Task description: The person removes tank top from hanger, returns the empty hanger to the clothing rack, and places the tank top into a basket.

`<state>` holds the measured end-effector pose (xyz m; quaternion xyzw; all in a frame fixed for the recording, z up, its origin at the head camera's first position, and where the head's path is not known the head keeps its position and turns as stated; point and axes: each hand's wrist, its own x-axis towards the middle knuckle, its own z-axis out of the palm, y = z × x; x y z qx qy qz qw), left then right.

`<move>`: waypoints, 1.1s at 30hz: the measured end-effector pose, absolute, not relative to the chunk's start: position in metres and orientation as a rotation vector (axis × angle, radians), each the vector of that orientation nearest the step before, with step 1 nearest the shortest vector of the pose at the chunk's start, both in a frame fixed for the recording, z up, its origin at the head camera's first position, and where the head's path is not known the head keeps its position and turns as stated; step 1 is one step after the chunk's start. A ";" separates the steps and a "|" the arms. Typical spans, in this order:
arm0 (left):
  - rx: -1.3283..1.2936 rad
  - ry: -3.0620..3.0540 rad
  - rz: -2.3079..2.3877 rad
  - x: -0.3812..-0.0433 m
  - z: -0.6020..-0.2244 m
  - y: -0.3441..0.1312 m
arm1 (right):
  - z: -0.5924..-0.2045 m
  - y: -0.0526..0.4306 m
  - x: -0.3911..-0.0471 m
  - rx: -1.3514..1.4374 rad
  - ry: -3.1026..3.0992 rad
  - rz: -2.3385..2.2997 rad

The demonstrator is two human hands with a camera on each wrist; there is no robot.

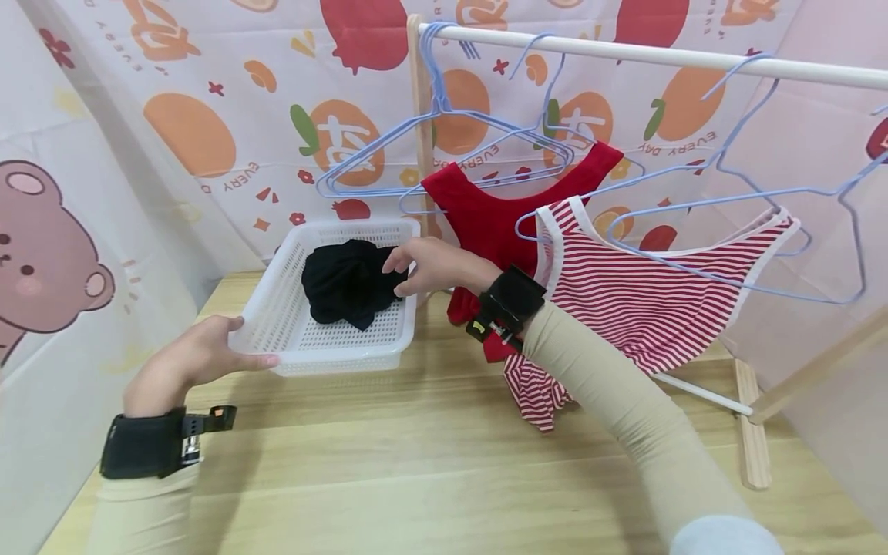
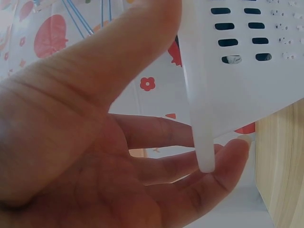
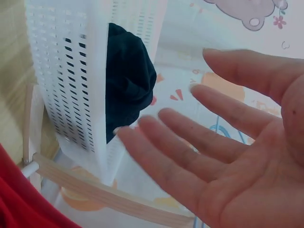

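A white perforated plastic basket (image 1: 333,356) stands on the table with a crumpled black garment (image 1: 347,281) inside. My left hand (image 1: 197,354) grips its near left corner; in the left wrist view the fingers (image 2: 164,133) curl around the rim. Over the basket's right side hovers my right hand (image 1: 433,266), its fingers spread and loosely bent around nothing. The right wrist view shows the fingertips near the black garment (image 3: 128,71), with a gap from it. Beside my right forearm hang a red sleeveless top (image 1: 509,220) and a red-and-white striped garment (image 1: 638,289).
A clothes rack with a white rail (image 1: 624,52) and wooden posts stands at the back and right. Several blue wire hangers (image 1: 388,142) bunch at its left end. The wooden table (image 1: 388,462) extends in front. Fruit-print cloth (image 1: 187,131) covers the back wall.
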<state>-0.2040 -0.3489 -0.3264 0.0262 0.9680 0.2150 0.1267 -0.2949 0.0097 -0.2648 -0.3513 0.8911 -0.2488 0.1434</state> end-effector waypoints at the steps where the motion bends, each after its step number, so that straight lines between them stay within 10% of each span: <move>1: 0.077 2.820 0.626 -0.204 -0.327 -0.350 | -0.265 0.012 -0.292 -1.033 2.566 -0.731; 33: 0.088 2.833 0.611 -0.202 -0.328 -0.352 | -0.267 0.098 -0.218 -1.136 2.748 -0.930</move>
